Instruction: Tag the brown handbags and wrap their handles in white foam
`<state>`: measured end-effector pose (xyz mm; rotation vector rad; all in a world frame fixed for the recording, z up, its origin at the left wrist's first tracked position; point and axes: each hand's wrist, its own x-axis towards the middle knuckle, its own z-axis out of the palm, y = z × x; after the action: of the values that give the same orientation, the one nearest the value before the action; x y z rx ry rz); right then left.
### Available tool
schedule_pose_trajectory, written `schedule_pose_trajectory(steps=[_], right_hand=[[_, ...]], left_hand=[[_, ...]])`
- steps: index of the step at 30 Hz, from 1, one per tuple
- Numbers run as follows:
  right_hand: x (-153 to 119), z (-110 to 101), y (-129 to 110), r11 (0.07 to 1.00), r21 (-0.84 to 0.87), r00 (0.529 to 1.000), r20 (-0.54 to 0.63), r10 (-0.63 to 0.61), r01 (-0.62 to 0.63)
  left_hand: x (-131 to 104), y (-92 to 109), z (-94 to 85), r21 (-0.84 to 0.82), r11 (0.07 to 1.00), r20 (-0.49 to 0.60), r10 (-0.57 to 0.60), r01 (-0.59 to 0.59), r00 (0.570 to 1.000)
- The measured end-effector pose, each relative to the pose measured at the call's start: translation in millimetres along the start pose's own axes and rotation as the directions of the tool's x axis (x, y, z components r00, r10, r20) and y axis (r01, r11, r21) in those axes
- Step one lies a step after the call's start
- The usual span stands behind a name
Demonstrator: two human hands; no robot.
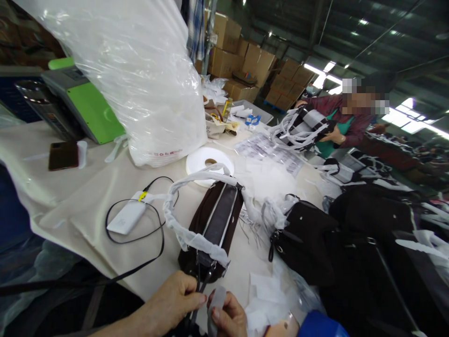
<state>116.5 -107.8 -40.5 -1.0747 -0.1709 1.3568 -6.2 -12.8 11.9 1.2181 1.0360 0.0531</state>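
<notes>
Head view, surface: one cream-covered table (87, 187), its cloth wrinkled at your left. On it, left side: one dark phone (63, 156); one green-and-grey case (94, 110), tilted, with a dark metallic flask (49, 110) beside it; one white power bank (128, 216), yellow tag at its end, with a looped black cable (162, 238). Centre rear: one large, shiny white plastic sack (147, 79); just in front of it, one flat white roll (224, 164). Right: several dark bags (305, 234), heaped, some with pale wrapping; near you, crumpled white sheets (263, 295).

Room: stacked cardboard boxes (224, 63) at the back, lit ceiling lamps (315, 70) under a dark roof, and, across the table to the right, one person (351, 117) in a dark red top and green apron, holding a dark bag with white-wrapped straps.

Grip: the dark brown handbag (217, 220) lies on the table just ahead of your hands, zip upward, its handle wrapped in white. Your left hand (178, 292) is closed, thumb against finger, on the thin dark strap (199, 281) at the bag's near end. Your right hand (229, 316), just beside it, has its fingers curled and closed on a pale strip (217, 302).
</notes>
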Motion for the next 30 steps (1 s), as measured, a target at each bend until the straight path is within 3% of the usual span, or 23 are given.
schedule_pose_trajectory(steps=[3, 5, 9, 12, 14, 16, 20, 22, 23, 25, 28, 30], right_hand=[[-2, 6, 4, 1.000, 0.009, 1.000, 0.007, 0.021, -0.021], [-1, 13, 5, 0.999, 0.026, 0.999, -0.002, 0.037, -0.037], [7, 27, 1, 0.997, 0.040, 0.997, -0.012, 0.071, -0.071], [12, 32, -7, 0.984, 0.126, 0.992, 0.007, 0.128, -0.127], [15, 33, -13, 0.963, 0.183, 0.980, 0.034, 0.196, -0.198], [17, 31, -16, 0.948, 0.202, 0.969, 0.054, 0.240, -0.246], [21, 30, -13, 0.945, 0.217, 0.970, 0.071, 0.234, -0.244], [23, 30, -11, 0.938, 0.223, 0.962, 0.110, 0.248, -0.267], [23, 30, -11, 0.932, 0.226, 0.957, 0.139, 0.256, -0.282], [24, 29, -12, 0.925, 0.239, 0.949, 0.187, 0.254, -0.295], [23, 27, -16, 0.920, 0.228, 0.938, 0.221, 0.269, -0.317], [22, 26, -18, 0.922, 0.200, 0.932, 0.222, 0.286, -0.331]], left_hand=[[-6, 2, -2.9, -0.036, 0.999, 0.022, -0.035, 0.036, 0.999], [-11, 5, -6.9, 0.012, 1.000, 0.032, 0.013, -0.014, 0.999], [-17, 3, -12.5, 0.295, 0.943, -0.054, 0.180, -0.156, 0.982], [-21, -5, -13.1, 0.556, 0.816, -0.140, 0.278, -0.156, 0.950], [-25, -9, -13.3, 0.639, 0.754, -0.159, 0.321, -0.150, 0.934], [-28, -12, -13.7, 0.657, 0.729, -0.156, 0.379, -0.191, 0.912], [-32, -15, -12.2, 0.676, 0.672, -0.168, 0.540, -0.303, 0.825], [-31, -18, -8.6, 0.697, 0.618, -0.122, 0.601, -0.363, 0.790], [-30, -19, -6.3, 0.699, 0.605, -0.096, 0.608, -0.382, 0.788], [-27, -21, -2.4, 0.665, 0.642, -0.072, 0.562, -0.381, 0.824], [-23, -19, -1.2, 0.523, 0.796, -0.117, 0.422, -0.306, 0.899], [-19, -13, -4.5, 0.316, 0.922, -0.159, 0.283, -0.223, 0.946]])
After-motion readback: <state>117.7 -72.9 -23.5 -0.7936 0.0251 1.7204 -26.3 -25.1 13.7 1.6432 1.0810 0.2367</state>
